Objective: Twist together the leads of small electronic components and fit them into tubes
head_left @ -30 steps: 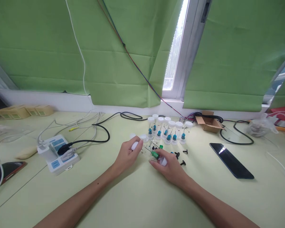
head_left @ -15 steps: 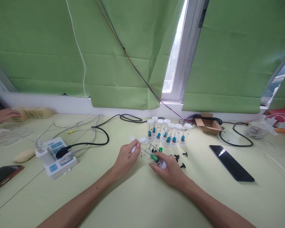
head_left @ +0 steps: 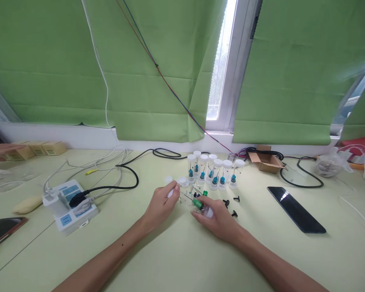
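Note:
My left hand (head_left: 160,202) is closed on a small white cap (head_left: 170,193) between thumb and fingers. My right hand (head_left: 217,215) grips a clear plastic tube with a white end (head_left: 209,212), lying nearly sideways. A green part (head_left: 197,203) with a thin metal rod shows in the tube, the rod side facing my left hand. Just beyond my hands stand several upright clear tubes (head_left: 215,179) with white caps and blue parts in them. Loose metal rods (head_left: 196,188), another green piece (head_left: 205,193), white caps (head_left: 183,182) and black pieces (head_left: 234,213) lie close by.
To the right are a black phone (head_left: 296,209), an open cardboard box (head_left: 267,164) and a plastic bag (head_left: 331,164). A power strip (head_left: 76,219) with plugs and cables sits at left. Another person's hand (head_left: 1,152) touches yellowish blocks (head_left: 53,148) at far left.
The whole view has shifted slightly. My hands keep nearly the same pose, cap in the left and tube in the right. The other person's hand has moved a little left.

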Demonstrator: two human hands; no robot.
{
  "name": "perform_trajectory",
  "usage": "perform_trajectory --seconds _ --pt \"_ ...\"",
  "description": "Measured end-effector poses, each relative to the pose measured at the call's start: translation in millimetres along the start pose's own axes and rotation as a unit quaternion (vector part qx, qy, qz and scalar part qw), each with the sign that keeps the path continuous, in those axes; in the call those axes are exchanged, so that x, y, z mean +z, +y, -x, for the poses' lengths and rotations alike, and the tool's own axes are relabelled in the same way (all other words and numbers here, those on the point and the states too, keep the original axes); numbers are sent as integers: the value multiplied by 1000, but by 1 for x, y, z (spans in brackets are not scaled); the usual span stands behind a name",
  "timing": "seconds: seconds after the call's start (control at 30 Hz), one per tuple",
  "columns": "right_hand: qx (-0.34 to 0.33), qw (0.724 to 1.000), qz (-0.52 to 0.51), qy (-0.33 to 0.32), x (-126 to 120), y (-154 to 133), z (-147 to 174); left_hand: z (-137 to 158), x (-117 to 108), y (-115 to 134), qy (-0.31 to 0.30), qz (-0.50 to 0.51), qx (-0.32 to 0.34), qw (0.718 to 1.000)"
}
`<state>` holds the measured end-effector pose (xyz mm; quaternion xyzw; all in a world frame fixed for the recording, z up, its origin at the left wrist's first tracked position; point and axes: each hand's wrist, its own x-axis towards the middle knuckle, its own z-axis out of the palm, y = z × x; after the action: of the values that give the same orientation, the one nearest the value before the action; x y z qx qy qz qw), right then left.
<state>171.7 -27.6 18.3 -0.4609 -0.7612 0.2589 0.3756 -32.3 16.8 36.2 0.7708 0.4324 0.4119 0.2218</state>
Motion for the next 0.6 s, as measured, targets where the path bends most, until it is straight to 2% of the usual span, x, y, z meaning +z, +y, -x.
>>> perform_trajectory --seconds 0.27,0.4,0.6 --pt "-11 999 32 6 1 3 1 -1 2 -2 -4 14 -3 1000" --pt "-15 999 31 13 1 6 1 0 3 0 -31 27 -24 999" --pt "-7 1000 16 25 1 6 1 4 8 6 -5 135 -54 989"
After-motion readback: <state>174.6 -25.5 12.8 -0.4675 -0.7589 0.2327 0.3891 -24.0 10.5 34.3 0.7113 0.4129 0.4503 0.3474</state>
